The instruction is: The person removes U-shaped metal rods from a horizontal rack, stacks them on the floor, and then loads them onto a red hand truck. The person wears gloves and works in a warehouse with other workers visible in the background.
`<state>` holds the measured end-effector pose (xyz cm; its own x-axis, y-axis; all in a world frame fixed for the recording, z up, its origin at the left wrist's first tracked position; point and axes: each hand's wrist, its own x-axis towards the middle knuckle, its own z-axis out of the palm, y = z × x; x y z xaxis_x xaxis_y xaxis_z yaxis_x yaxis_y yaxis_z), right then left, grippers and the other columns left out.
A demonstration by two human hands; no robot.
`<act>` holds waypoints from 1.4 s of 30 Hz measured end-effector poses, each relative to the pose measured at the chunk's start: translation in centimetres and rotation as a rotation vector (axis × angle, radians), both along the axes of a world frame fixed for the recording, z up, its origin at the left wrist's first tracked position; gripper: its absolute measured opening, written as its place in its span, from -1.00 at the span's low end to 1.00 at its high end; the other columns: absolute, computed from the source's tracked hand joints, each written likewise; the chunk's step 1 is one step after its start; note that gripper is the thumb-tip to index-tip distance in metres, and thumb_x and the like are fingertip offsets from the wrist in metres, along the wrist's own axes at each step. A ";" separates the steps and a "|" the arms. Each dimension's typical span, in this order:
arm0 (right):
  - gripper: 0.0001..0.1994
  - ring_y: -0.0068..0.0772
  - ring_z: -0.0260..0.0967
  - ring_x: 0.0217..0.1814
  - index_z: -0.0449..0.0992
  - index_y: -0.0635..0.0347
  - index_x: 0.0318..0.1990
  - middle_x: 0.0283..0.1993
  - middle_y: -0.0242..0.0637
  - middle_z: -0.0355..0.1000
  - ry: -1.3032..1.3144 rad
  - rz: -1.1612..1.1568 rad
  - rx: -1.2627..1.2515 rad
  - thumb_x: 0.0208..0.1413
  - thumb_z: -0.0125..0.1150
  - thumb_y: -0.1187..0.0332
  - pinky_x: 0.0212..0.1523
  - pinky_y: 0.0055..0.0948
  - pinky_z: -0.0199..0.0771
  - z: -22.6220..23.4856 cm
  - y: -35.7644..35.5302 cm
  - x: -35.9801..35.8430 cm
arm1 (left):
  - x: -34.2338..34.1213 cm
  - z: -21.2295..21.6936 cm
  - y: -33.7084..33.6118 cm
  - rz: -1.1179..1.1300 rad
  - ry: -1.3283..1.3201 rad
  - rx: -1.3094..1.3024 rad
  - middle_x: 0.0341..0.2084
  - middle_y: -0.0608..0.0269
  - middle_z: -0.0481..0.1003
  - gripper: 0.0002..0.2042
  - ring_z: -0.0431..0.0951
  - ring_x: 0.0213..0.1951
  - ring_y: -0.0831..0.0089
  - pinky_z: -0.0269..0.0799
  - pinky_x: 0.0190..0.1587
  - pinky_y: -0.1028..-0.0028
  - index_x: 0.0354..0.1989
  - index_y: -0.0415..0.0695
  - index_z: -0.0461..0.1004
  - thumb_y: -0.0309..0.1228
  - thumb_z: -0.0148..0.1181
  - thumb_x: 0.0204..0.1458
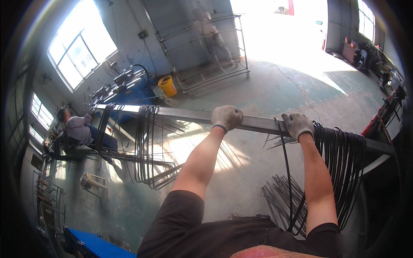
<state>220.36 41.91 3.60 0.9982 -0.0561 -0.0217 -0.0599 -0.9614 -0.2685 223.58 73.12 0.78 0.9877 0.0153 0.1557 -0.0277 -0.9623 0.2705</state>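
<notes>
A long grey square metal beam (180, 113) crosses in front of me. My left hand (227, 118), in a pale knitted glove, is closed over the middle of it. Farther right my right hand (298, 127), gloved the same way, is curled over the beam, its fingertips partly hidden. Just left of that hand a single black metal hoop (287, 167) hangs from the beam; whether the fingers touch it I cannot make out. Many black hoops (344, 163) hang closely packed right of my right hand. Another bunch of hoops (146, 146) hangs toward the beam's left end.
Loose dark rods (279, 195) are bundled low near my right forearm. At the left a person (79, 129) sits beside a blue machine (133, 92). A yellow bucket (167, 86) stands near a wheeled metal rack (206, 53), with another person (213, 36) behind it.
</notes>
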 end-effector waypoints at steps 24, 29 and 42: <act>-0.71 -0.05 0.76 -0.07 0.75 0.11 0.04 -0.13 -0.18 0.78 -0.809 0.089 0.753 0.28 0.58 0.20 0.03 -0.15 0.73 -2.7 0.3 -20.1 | 1.7 -2.1 2.6 -0.209 -0.067 -0.021 -0.19 -0.17 0.72 -0.45 0.71 -0.12 -0.25 0.53 -0.02 -0.09 -0.17 -0.12 0.78 0.01 -0.09 0.38; -0.86 -0.10 0.71 -0.15 0.78 0.10 -0.14 -0.28 -0.30 0.72 -0.783 0.026 0.615 0.26 0.57 0.30 -0.02 -0.08 0.71 -6.5 -2.8 -37.7 | 8.3 -5.4 5.3 -0.380 -0.153 -0.078 -0.25 -0.16 0.69 -0.55 0.66 -0.24 -0.04 0.56 -0.06 0.08 -0.14 -0.37 0.64 -0.17 0.00 0.48; -0.69 0.02 0.73 0.15 0.78 0.03 0.04 0.06 -0.18 0.78 -0.006 -1.835 0.595 0.39 0.34 0.06 0.23 -0.06 0.69 -30.7 -10.6 -87.4 | -23.8 -2.9 -29.8 -0.866 -0.246 -0.626 -0.22 -0.05 0.72 -0.66 0.69 -0.18 0.12 0.59 0.00 0.21 -0.07 -0.36 0.69 -0.29 0.11 0.45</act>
<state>132.96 31.30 -27.06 -0.2630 -0.8647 -0.4279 -0.7350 0.4669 -0.4917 199.81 43.37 -2.07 0.6450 -0.5240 0.5562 -0.7482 -0.2852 0.5990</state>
